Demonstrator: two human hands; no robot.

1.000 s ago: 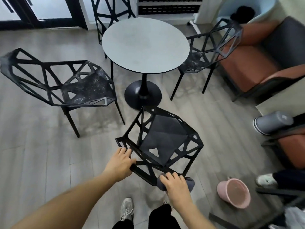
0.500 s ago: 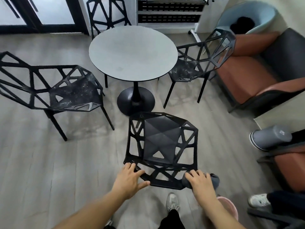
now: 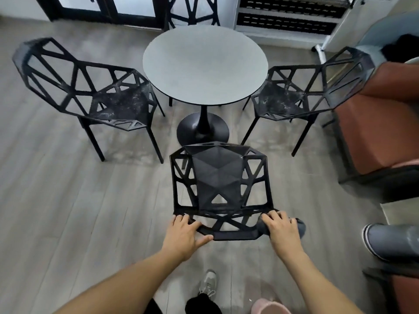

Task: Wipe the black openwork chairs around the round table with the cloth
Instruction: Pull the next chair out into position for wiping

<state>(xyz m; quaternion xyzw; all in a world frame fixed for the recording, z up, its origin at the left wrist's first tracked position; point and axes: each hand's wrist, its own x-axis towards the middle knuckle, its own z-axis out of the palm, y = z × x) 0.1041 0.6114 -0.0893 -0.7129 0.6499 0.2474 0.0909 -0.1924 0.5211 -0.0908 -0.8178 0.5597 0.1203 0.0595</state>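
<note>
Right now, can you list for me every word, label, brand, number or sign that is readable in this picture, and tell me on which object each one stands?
There is no readable text in this view.
The rack behind the round table shows rows of small light marks, too blurred to read as text.
The nearest chair, the cloth under the right hand and the shoe show no visible label or brand.

Both bare forearms reach forward to the nearest chair [image 3: 218, 191]. The left hand [image 3: 183, 232] grips its back rail at the left corner, thumb underneath. The right hand [image 3: 282, 230] presses a grey cloth [image 3: 299, 226] onto the right corner.
</note>
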